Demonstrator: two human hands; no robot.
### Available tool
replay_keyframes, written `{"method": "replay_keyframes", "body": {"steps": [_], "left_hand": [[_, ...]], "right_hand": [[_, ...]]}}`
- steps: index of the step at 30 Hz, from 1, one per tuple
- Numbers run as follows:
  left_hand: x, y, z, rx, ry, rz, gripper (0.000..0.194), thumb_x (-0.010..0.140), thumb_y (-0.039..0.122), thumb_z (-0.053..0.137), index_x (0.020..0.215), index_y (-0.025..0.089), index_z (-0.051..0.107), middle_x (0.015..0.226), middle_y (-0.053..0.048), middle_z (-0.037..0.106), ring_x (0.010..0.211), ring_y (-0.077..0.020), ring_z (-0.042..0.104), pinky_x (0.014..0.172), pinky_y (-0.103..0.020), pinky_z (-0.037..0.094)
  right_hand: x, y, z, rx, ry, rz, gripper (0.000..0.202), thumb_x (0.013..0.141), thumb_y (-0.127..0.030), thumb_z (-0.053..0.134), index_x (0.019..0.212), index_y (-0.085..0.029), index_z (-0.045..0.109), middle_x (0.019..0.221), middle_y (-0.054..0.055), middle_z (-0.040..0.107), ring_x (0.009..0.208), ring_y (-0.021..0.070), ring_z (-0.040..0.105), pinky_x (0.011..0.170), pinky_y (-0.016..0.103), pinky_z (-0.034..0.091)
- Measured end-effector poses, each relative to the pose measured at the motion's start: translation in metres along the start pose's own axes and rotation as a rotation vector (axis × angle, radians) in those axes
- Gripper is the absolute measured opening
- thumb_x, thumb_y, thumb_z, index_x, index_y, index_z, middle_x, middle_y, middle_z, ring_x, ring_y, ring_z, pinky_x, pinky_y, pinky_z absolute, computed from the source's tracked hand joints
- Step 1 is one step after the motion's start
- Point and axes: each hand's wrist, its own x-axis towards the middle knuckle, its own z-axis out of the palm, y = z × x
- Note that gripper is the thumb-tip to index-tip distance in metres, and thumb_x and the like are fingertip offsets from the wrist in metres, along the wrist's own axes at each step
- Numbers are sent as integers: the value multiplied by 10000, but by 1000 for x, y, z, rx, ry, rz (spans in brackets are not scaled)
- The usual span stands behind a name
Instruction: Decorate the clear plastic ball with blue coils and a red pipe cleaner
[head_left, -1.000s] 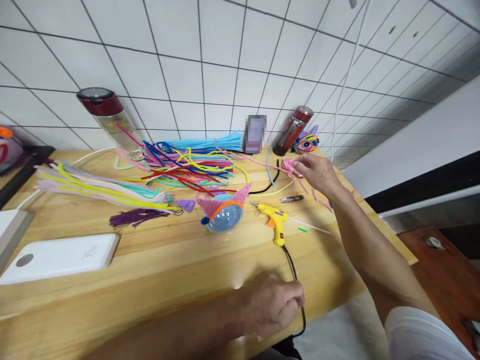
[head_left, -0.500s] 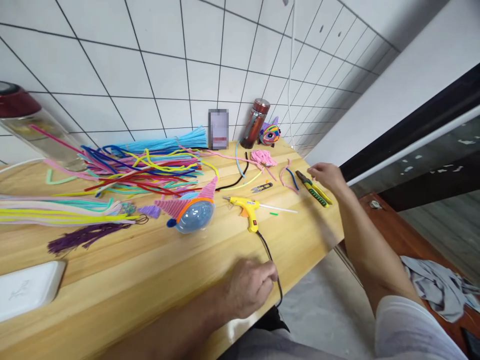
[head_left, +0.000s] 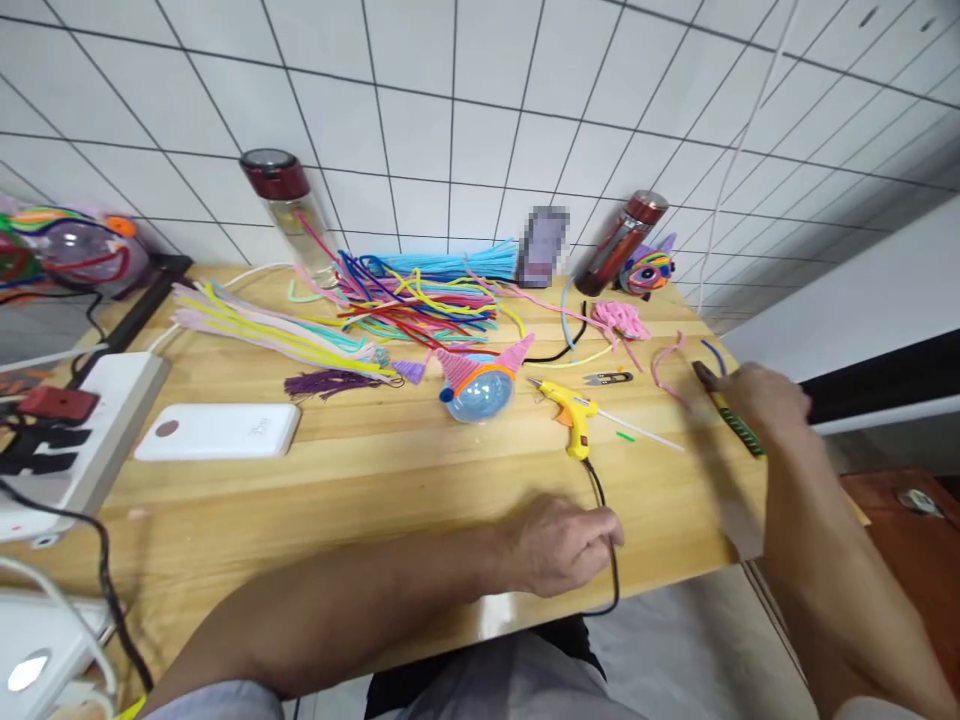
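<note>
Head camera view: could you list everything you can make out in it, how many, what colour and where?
Pliers: 1, green and yellow, at the right hand
Glue gun: 1, yellow, right of centre
Black cord: 1, from the gun
Eared ball: 1, clear with pink ears, centre
Snips: 1, dark, behind the gun
Fuzzy stems: many, mixed colours, mostly table back
Tassels: uncountable, purple, left of ball
Bottle: 1, clear, dark red lid, back left
Flask: 1, dark red, back right
Phone: 1, blurred, against wall
Power bank: 1, white, left
Power strip: 1, white, left edge
Table: 1, pale wood, below everything
Left hand: 1, bare, curled, near cord
Right hand: 1, bare, over pliers
</note>
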Motion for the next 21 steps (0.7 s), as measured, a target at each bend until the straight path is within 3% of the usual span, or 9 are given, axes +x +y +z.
{"method": "replay_keyframes", "body": {"steps": [1, 3, 7, 9, 11, 14, 18, 21], "left_hand": [[-1, -1, 1, -80, 72, -4, 290, 968, 196, 501, 1153, 212, 724, 779, -14, 725, 729, -179, 664, 751, -291, 512], [-1, -2, 1, -271, 219, -43, 274, 976, 207, 481, 1115, 187, 717, 702, 6, 626, 649, -153, 568, 676, -275, 456], [7, -3, -5, -683, 497, -200, 258, 1008, 356, 496, 1062, 175, 673, 681, 44, 471, 611, -121, 427, 585, -249, 354], [13, -2, -10, -830, 606, -258, 246, 986, 389, 519, 1042, 184, 642, 698, 53, 457, 588, -106, 387, 549, -236, 320], [18, 0, -14, -903, 655, -276, 239, 962, 408, 539, 1036, 192, 612, 758, 47, 501, 555, -86, 369, 513, -229, 297], [20, 4, -20, -929, 691, -258, 257, 946, 434, 549, 1053, 204, 589, 854, 31, 560, 534, -71, 367, 481, -223, 282], [18, 4, -24, -825, 695, -247, 251, 940, 434, 606, 1037, 203, 611, 881, 16, 600, 592, -83, 405, 533, -225, 338], [18, 1, -24, -709, 658, -196, 207, 940, 395, 634, 921, 190, 611, 817, 16, 589, 659, -102, 453, 623, -245, 380]], "right_hand": [[-9, 4, -10, -35, 139, 107, 336, 941, -472, 550, 1015, -213, 750, 931, 284, 714, 1106, 566, 700, 917, 787, 485], [-34, 9, -27, -36, 241, 99, 276, 947, -445, 555, 1005, -234, 723, 925, 254, 730, 1110, 534, 712, 930, 715, 512], [-96, -5, -39, 109, 263, -181, 174, 928, -432, 622, 1007, -291, 684, 966, 101, 784, 939, 329, 768, 858, 462, 591], [-124, -22, -36, 221, 301, -471, 146, 942, -406, 625, 1003, -295, 697, 916, 74, 780, 821, 285, 752, 788, 428, 592], [-145, -38, -32, 260, 310, -677, 136, 993, -356, 583, 1006, -295, 705, 909, 67, 784, 789, 262, 752, 770, 413, 593], [-167, -56, -27, 240, 299, -855, 161, 1024, -264, 562, 1049, -289, 720, 951, 73, 804, 834, 268, 770, 791, 424, 601], [-182, -63, -20, 156, 305, -977, 202, 1039, -197, 562, 1096, -281, 736, 977, 71, 813, 898, 270, 770, 829, 421, 596], [-185, -63, -14, 119, 310, -1005, 219, 1046, -176, 548, 1097, -271, 739, 972, 72, 806, 886, 263, 758, 826, 410, 581]]}}
